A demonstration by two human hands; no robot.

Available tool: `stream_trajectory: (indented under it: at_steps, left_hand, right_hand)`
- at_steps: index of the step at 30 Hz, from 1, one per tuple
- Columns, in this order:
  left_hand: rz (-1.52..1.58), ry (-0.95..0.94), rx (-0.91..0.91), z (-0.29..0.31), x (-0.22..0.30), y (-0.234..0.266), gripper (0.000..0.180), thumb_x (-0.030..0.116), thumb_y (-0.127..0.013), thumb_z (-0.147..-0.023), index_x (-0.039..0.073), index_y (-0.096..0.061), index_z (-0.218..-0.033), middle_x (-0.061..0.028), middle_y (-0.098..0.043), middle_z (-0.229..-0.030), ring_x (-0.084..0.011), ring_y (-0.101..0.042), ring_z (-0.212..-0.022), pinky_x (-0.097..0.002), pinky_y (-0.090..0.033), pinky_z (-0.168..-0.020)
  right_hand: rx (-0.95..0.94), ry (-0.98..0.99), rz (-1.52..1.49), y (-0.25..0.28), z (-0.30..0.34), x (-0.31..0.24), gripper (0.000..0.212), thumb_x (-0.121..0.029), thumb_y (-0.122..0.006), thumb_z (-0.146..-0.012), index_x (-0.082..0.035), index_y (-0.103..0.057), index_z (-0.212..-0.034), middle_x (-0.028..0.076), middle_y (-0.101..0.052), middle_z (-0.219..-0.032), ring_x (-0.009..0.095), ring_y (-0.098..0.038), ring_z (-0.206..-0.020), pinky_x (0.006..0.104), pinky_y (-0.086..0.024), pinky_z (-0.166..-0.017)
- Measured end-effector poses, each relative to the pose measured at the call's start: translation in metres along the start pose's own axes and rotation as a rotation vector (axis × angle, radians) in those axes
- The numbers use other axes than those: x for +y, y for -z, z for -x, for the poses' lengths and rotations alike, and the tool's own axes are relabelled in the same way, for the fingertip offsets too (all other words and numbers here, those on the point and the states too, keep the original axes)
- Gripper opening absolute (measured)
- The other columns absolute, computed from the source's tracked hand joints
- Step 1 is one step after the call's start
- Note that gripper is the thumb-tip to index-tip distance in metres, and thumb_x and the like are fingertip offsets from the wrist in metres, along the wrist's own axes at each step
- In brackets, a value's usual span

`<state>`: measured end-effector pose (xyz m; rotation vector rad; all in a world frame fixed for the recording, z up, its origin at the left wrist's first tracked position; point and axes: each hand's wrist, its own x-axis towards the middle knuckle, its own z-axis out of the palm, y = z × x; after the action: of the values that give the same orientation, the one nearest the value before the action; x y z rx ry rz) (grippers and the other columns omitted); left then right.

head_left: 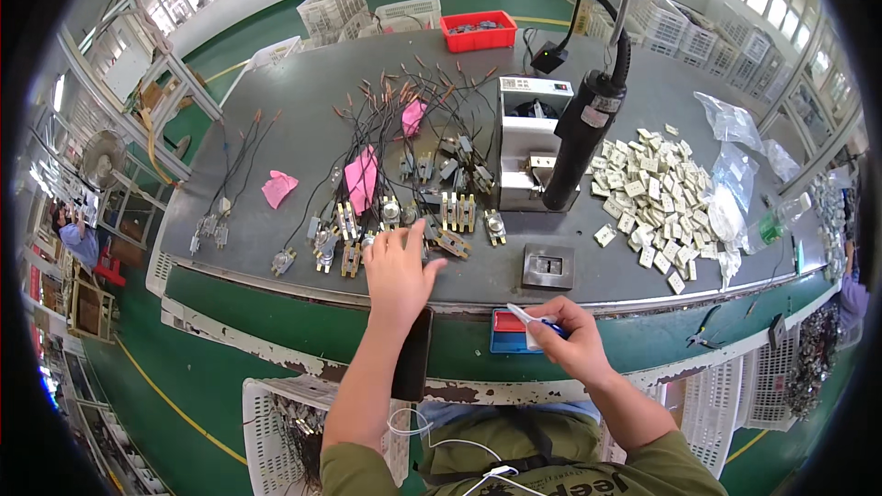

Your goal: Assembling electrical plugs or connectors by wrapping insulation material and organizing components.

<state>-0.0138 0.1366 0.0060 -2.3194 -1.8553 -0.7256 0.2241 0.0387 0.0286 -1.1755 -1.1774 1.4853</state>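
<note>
My left hand (398, 268) is open, palm down, with fingers and thumb spread. Its fingertips reach among small metal-and-plastic terminal parts (457, 211) on the grey table; what lies under them is hidden. In my right hand (571, 340) is a slim white pointed tool (520, 314) with a blue part, gripped between thumb and fingers. Just below its tip lies a small red and blue box (505, 335) at the front edge. A square metal fixture block (548, 266) sits beyond the right hand. Black wires with copper-coloured ends (390, 92) spread behind the left hand.
A hanging black cylindrical electric tool (588, 133) stands before a metal box machine (514, 142). Rightward lie a heap of cream blocks (652, 197), a plastic bottle (779, 220) and pliers (706, 329). A red bin (478, 30) stands at the back; pink scraps (279, 188) lie left.
</note>
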Motion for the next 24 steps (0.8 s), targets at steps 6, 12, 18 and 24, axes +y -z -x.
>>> stream_trajectory:
  at_steps: [6, 12, 18, 24]
  left_hand:
    - [-0.045, -0.12, -0.011, 0.0, -0.01, 0.004, 0.046, 0.017, -0.063, -0.077, 0.008, -0.052, -0.121, -0.0102, -0.06, -0.09, -0.0271, -0.056, -0.085, -0.038, -0.044, -0.075]
    - [1.342, 0.719, -0.313, 0.048, -0.026, 0.01, 0.049, 0.022, -0.039, -0.094, 0.001, -0.032, -0.138, -0.0091, -0.061, -0.09, -0.0152, -0.056, -0.061, -0.0298, -0.047, -0.06]
    - [1.097, 0.736, -0.122, 0.083, -0.009, 0.053, 0.042, 0.025, -0.048, -0.096, 0.002, -0.044, -0.13, 0.0009, -0.052, -0.079, -0.0027, -0.04, -0.057, -0.017, -0.033, -0.047]
    - [1.675, 0.621, 0.16, 0.142, -0.003, 0.108, 0.06, 0.041, -0.043, -0.095, -0.002, -0.035, -0.136, -0.0003, -0.043, -0.067, -0.0053, -0.033, -0.043, -0.0188, -0.027, -0.037]
  right_hand:
    - [-0.034, -0.059, 0.029, 0.011, 0.005, 0.008, 0.02, -0.019, -0.064, -0.088, -0.006, -0.06, -0.102, -0.003, -0.055, -0.069, 0.001, -0.043, -0.051, 0.018, -0.032, -0.045]
    - [0.024, -0.067, 0.151, 0.02, 0.01, 0.008, 0.019, -0.017, -0.063, -0.088, -0.005, -0.061, -0.102, -0.003, -0.056, -0.069, 0.002, -0.044, -0.053, 0.0182, -0.034, -0.048]
    - [0.048, -0.063, 0.376, 0.035, 0.007, -0.007, 0.016, -0.014, -0.064, -0.086, -0.002, -0.064, -0.097, -0.003, -0.058, -0.07, 0.003, -0.045, -0.061, 0.0195, -0.037, -0.055]
    - [-0.103, -0.154, 0.733, 0.045, 0.002, -0.033, 0.014, -0.013, -0.064, -0.083, -0.003, -0.063, -0.094, 0.006, -0.064, -0.067, 0.01, -0.06, -0.059, 0.024, -0.044, -0.055]
